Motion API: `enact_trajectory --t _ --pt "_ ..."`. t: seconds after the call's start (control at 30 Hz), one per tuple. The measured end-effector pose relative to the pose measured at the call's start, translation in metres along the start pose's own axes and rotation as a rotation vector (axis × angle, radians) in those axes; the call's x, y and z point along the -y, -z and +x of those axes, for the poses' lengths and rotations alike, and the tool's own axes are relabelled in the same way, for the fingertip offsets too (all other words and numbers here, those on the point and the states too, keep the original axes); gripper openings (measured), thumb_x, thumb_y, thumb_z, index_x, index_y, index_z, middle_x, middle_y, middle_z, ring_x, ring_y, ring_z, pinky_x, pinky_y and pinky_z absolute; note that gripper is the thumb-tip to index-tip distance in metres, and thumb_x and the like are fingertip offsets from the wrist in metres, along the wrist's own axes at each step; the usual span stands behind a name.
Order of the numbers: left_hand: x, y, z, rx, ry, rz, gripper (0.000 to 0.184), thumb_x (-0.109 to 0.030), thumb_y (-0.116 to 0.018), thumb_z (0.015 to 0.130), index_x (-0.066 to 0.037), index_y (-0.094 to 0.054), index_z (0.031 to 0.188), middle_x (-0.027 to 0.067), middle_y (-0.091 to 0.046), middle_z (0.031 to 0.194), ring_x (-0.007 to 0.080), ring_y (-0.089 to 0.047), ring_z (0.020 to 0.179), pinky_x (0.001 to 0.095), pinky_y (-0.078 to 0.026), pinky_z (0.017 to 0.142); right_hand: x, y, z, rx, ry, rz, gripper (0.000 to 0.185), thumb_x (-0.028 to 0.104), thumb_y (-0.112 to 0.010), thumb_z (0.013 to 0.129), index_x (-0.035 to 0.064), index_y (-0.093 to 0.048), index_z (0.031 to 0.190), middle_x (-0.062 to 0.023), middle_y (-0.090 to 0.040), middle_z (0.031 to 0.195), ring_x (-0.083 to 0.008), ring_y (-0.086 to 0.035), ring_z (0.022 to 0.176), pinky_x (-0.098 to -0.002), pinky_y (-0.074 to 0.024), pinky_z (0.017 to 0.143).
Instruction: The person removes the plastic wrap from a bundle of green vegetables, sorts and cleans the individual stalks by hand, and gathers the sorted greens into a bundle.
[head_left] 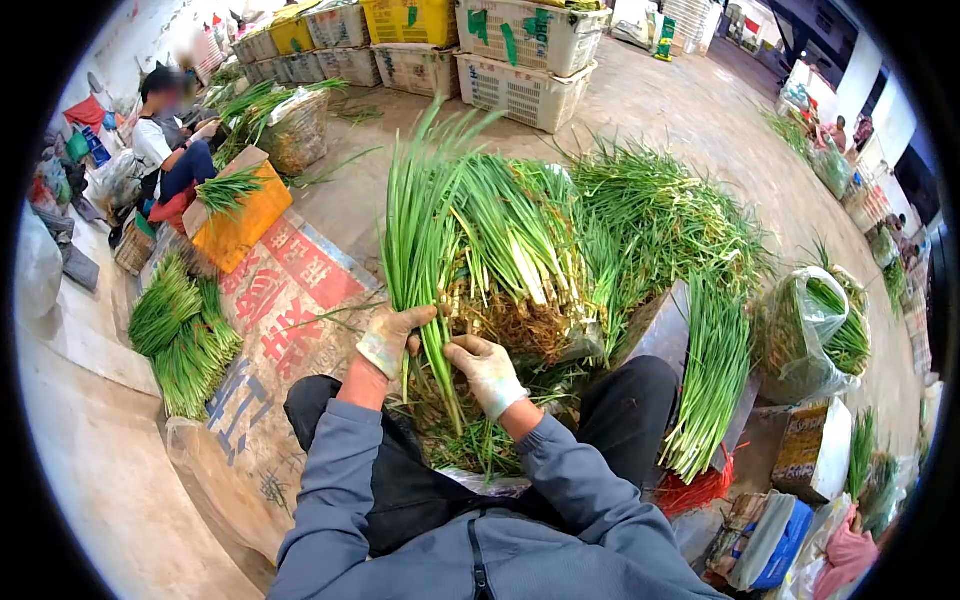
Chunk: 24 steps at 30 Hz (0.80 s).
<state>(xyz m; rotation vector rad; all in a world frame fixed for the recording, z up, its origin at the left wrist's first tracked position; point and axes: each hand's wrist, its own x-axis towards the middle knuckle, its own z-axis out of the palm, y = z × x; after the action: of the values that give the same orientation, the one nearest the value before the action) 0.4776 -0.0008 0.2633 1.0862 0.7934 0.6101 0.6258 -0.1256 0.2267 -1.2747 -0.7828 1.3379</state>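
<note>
My left hand (392,342), in a soiled whitish glove, is closed around a bunch of chives (412,250). Its long leaves point up and away from me, and the pale stem ends hang below the hand. My right hand (487,374), gloved too, has its fingers closed at the side of those stems; the fingertips are partly hidden. Just beyond my hands lies a large pile of chives (515,225) with brown roots (530,325) facing me. Loose green trimmings (480,450) lie between my knees.
Sorted chives lie at my right (708,370) and on the left in stacked bundles (185,340). Behind the pile is a tangled green heap (670,205). A plastic bag (815,335) stands at right, crates (525,90) at the back. Another person (170,150) sits at upper left.
</note>
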Motion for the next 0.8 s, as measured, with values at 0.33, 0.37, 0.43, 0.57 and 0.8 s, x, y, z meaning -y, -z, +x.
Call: enact_trajectory --t 0.33,0.37,0.43,0.57,0.8 --pt "-0.009 0.015 -0.012 -0.115 -0.141 -0.221 0.041 -0.022 -0.082 0.082 -0.003 -0.066 0.115 0.0079 -0.075 0.095 0.0081 -0.059 0.055 0.0191 -0.04 0.043 -0.005 0.027 -0.058 0.071 0.287 0.697 0.023 0.027 -0.064 0.098 0.0062 -0.064 0.108 -0.0103 -0.066 0.098 -0.0246 -0.066 0.089 -0.0401 -0.0558 0.082" --pt "-0.011 0.02 -0.012 -0.171 -0.185 -0.267 0.037 -0.02 -0.08 0.084 -0.003 -0.066 0.114 0.0078 -0.074 0.093 0.0082 -0.059 0.055 0.0188 -0.04 0.042 -0.011 0.032 -0.059 0.09 0.321 0.714 0.024 0.029 -0.063 0.099 0.0061 -0.063 0.106 -0.0103 -0.066 0.096 -0.0245 -0.065 0.086 -0.0393 -0.0546 0.079" --pt "-0.016 0.035 -0.013 -0.234 -0.234 -0.316 0.032 -0.018 -0.078 0.086 -0.004 -0.066 0.113 0.0077 -0.074 0.092 0.0083 -0.059 0.056 0.0185 -0.04 0.042 -0.017 0.036 -0.073 0.133 0.371 0.675 0.028 0.035 -0.063 0.099 0.0067 -0.061 0.101 -0.01 -0.065 0.092 -0.0244 -0.061 0.079 -0.0381 -0.0501 0.071" --pt "-0.03 0.069 -0.012 -0.364 -0.305 -0.451 0.022 -0.016 -0.071 0.092 -0.005 -0.066 0.11 0.008 -0.072 0.09 0.0082 -0.059 0.056 0.0158 -0.042 0.043 -0.055 0.073 -0.101 0.347 -0.041 -0.466 0.024 0.021 -0.061 0.096 0.0049 -0.071 0.11 -0.0151 -0.071 0.108 -0.0264 -0.066 0.095 -0.0384 -0.0517 0.085" --pt "-0.036 0.061 -0.025 -0.415 -0.327 -0.408 0.021 -0.016 -0.072 0.091 -0.005 -0.067 0.108 0.0082 -0.072 0.09 0.0072 -0.055 0.053 0.0187 -0.037 0.042 -0.037 0.048 -0.074 0.056 0.296 -0.9 0.028 0.023 -0.071 0.089 0.0016 -0.069 0.106 -0.0181 -0.071 0.1 -0.0328 -0.07 0.089 -0.0359 -0.0553 0.078"
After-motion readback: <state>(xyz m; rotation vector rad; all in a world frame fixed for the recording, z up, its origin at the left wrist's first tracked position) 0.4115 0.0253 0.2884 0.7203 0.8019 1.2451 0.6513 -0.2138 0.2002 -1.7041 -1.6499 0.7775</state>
